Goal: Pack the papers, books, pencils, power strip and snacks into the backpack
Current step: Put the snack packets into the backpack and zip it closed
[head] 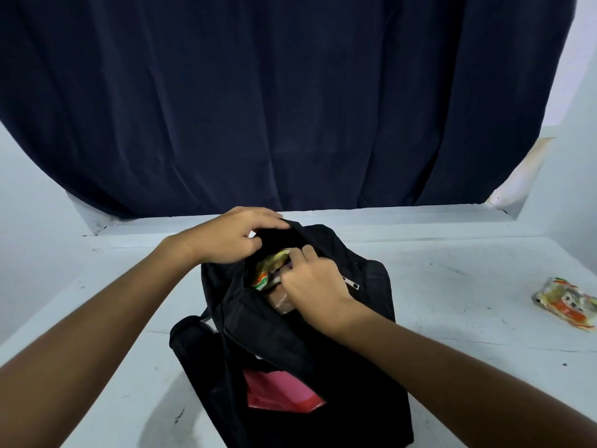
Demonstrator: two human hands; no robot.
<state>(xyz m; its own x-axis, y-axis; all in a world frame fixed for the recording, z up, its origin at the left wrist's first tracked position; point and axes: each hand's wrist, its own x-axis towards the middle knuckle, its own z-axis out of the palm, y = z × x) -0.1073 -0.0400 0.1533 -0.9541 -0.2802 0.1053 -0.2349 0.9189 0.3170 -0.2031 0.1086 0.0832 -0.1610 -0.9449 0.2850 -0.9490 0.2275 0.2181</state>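
Observation:
A black backpack (290, 344) lies on the white table (452, 302), its top compartment unzipped. My left hand (232, 234) grips the far edge of the opening and holds it up. My right hand (315, 279) reaches into the opening, its fingers curled on a yellow, green and orange snack packet (268, 270) that sits half inside. A brown wrapped item (282, 302) shows under that hand. A red and pink flat item (277, 392) sticks out of a lower front pocket. A second snack packet (565, 302) lies on the table at the far right.
A dark blue curtain (290, 92) hangs behind the table. A white ledge (387, 218) runs along the table's back edge, and pale walls stand on both sides.

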